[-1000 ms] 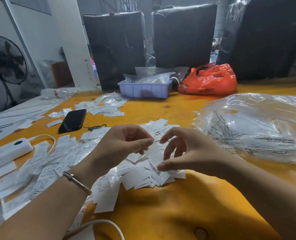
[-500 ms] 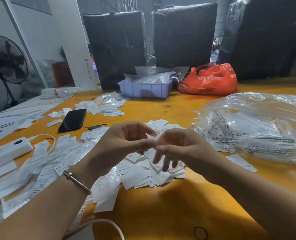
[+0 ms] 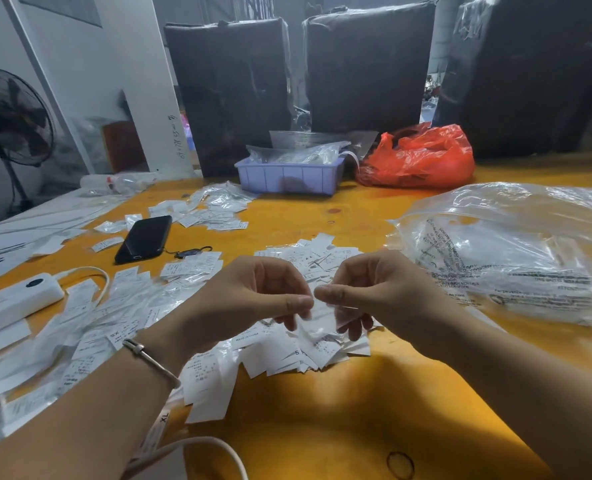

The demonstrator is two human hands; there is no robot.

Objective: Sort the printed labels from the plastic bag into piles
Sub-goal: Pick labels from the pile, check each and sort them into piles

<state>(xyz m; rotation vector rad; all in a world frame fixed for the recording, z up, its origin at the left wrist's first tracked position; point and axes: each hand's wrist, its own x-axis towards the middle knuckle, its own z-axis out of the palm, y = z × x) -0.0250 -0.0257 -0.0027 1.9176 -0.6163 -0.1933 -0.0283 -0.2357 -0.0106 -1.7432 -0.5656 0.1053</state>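
Pinching one small label (image 3: 317,315), apparently, between left hand (image 3: 253,299) and right hand (image 3: 377,289), now drawn together above the pile of labels (image 3: 287,355) on the bench (image 3: 322,427); likely separating it for sorting. Plastic bag (image 3: 516,254) lying well right, untouched.

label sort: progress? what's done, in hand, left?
Done: several label piles lie spread across the yellow table. In hand: left hand and right hand both pinch one small clear sleeve above the nearest heap. Left: that heap looks unsorted, and the clear plastic bag looks full.
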